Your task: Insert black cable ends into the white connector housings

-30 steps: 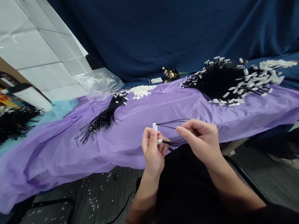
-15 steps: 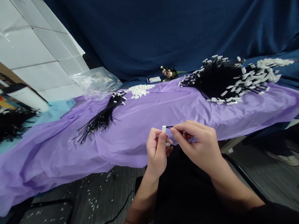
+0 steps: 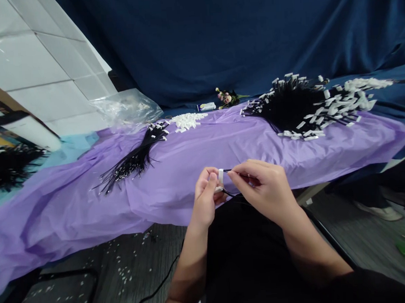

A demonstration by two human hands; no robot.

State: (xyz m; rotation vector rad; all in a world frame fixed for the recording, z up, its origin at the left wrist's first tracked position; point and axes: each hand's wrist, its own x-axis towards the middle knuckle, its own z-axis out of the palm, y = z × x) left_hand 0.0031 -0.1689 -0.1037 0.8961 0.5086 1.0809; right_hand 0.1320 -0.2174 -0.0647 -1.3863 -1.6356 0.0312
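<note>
My left hand [image 3: 207, 192] pinches a small white piece [image 3: 221, 176] that stands upright at its fingertips; a second white piece [image 3: 219, 189] shows just below, by the same fingers. Right beside it, my right hand [image 3: 262, 184] is closed on a thin black cord [image 3: 227, 170] that runs to the upright white piece. More black cord [image 3: 230, 194] hangs in a loop below, between the hands. Both hands are above the near edge of the purple cloth [image 3: 176, 171].
A black bundle with white ends [image 3: 134, 158] lies left, near a white pile [image 3: 188, 121]. A larger bundle [image 3: 292, 105] lies right. Behind are a plastic bag [image 3: 127, 108], small flowers [image 3: 225, 97] and a blue curtain [image 3: 233, 35]. A person's shoe [image 3: 381, 211] shows lower right.
My left hand has shifted slightly left, and its fingers now show more of the upright white piece. The whole view has moved a little. My right hand keeps its pinch.
</note>
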